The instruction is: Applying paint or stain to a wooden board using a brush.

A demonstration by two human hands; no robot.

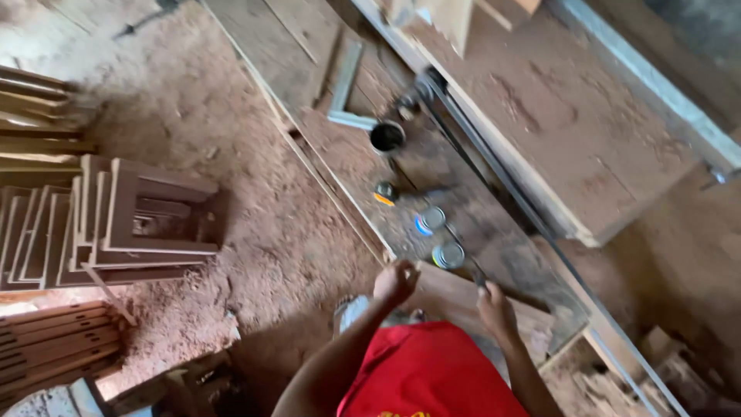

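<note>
My left hand point(395, 282) is curled into a fist at the near edge of a wooden board point(455, 297) lying on the dusty workbench point(340, 154). My right hand point(495, 310) rests on the same board, its fingers closed around a thin dark tool point(478, 277) whose tip points toward a round tin point(448, 255). A second tin with a blue rim point(430, 220) stands just beyond it. My red shirt point(432, 374) fills the bottom of the view.
A small can with an orange band point(385, 193) and an open dark can point(387, 137) sit farther along the bench, beyond a metal square point(343, 96). Stacked wooden frames point(116, 224) stand on the sawdust floor at left. A long metal rail point(532, 224) crosses the bench.
</note>
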